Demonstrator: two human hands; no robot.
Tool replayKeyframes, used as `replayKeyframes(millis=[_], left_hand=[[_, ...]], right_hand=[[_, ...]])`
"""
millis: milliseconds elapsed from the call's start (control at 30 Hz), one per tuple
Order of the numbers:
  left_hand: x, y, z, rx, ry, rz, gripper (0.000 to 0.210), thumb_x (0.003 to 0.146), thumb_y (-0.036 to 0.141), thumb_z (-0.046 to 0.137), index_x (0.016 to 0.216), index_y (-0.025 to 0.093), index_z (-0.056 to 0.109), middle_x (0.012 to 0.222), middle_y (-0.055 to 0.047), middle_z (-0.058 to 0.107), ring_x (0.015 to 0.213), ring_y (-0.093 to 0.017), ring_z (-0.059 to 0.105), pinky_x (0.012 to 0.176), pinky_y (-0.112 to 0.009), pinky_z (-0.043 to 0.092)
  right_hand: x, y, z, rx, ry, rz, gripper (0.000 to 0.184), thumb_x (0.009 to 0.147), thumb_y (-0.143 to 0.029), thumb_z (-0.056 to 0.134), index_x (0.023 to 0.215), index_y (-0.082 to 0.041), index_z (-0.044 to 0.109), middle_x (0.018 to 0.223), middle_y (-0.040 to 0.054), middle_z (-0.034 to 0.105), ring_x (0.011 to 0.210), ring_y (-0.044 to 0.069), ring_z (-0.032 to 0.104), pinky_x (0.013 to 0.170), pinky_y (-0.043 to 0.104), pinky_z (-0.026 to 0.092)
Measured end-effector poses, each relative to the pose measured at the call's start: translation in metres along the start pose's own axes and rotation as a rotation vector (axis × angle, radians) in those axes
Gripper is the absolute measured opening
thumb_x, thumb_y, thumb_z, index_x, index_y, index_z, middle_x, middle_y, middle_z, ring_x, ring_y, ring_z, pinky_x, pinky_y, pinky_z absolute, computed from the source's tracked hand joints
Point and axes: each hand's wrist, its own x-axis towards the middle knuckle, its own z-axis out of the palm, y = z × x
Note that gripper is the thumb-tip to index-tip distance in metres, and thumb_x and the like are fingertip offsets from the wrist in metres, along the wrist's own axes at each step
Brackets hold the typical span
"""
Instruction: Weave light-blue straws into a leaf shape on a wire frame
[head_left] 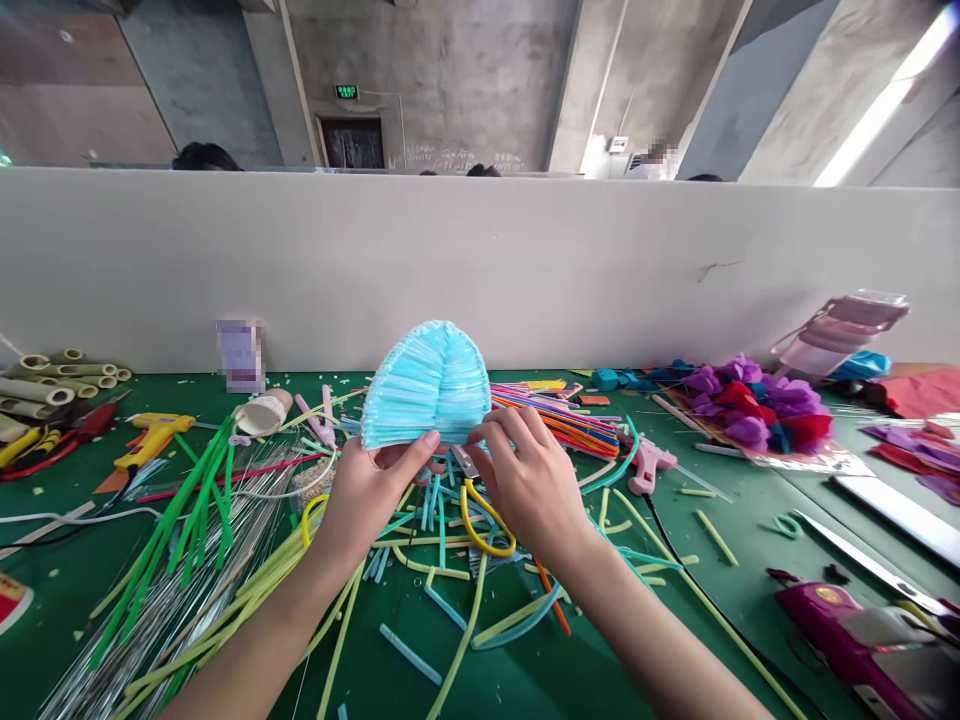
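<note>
A light-blue leaf shape (431,385), apparently built of pipe cleaners with a midrib and a fuzzy rim, stands upright above the table. My left hand (367,490) grips its lower left edge, thumb in front and fingers behind. At the lower right corner, the closed fingers of my right hand (529,480) pinch the same leaf. Just below my hands are scissors with yellow handles (466,512), their blades partly hidden. Short blue pipe-cleaner offcuts (410,653) and long yellow-green pipe cleaners (457,640) lie around them.
On the left are bamboo tubes (45,390), a yellow glue gun (150,440), green stems (202,490) and thin wires (180,590). To the right lie a pink glue gun (649,465), purple and red crepe paper (757,405) and large scissors (862,560). A white partition (562,260) closes off the back.
</note>
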Motion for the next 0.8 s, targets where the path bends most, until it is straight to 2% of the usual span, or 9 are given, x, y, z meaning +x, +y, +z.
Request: replayKeyframes(millis=[100,233,467,633,800], left_hand=[[0.0,0.0,-0.001,-0.02,0.035,0.011,0.032,0.067,0.042,0.082,0.089,0.019,0.076,0.084,-0.009,0.078,0.064,-0.026,0.072,0.059,-0.032,0.057],[0.0,0.002,-0.001,0.024,0.043,0.007,0.028,0.069,0.043,0.08,0.081,0.019,0.075,0.073,-0.007,0.076,0.059,-0.024,0.071,0.058,-0.031,0.056],[-0.001,0.006,0.0,0.043,0.011,0.034,0.023,0.072,0.04,0.078,0.082,0.02,0.075,0.081,-0.006,0.077,0.058,-0.022,0.071,0.06,-0.03,0.057],[0.003,0.001,-0.007,0.046,-0.006,0.024,0.023,0.072,0.041,0.078,0.08,0.019,0.076,0.075,-0.006,0.076,0.058,-0.022,0.071,0.058,-0.029,0.056],[0.008,-0.003,-0.014,0.025,-0.018,0.006,0.028,0.072,0.042,0.078,0.086,0.019,0.076,0.083,-0.007,0.077,0.059,-0.021,0.071,0.059,-0.028,0.057]], right_hand=[[-0.001,0.003,0.0,0.007,-0.017,-0.035,0.014,0.098,-0.019,0.046,0.09,-0.018,0.058,0.09,0.0101,0.062,0.082,0.023,0.052,0.071,0.036,0.047],[-0.001,0.007,-0.002,0.038,-0.008,-0.043,0.012,0.097,-0.022,0.05,0.089,-0.018,0.059,0.093,0.0107,0.063,0.084,0.023,0.052,0.072,0.036,0.048],[0.0,0.008,-0.003,0.055,-0.038,-0.089,0.009,0.093,-0.018,0.055,0.09,-0.014,0.063,0.101,0.0127,0.063,0.09,0.025,0.054,0.076,0.039,0.05],[0.0,0.007,-0.001,0.045,-0.034,-0.146,0.014,0.096,-0.017,0.05,0.092,-0.012,0.063,0.104,0.0133,0.063,0.094,0.026,0.054,0.077,0.039,0.049],[0.0,0.01,0.0,0.072,-0.026,-0.165,0.014,0.097,-0.017,0.049,0.094,-0.012,0.062,0.105,0.0132,0.063,0.099,0.025,0.053,0.083,0.038,0.047]])
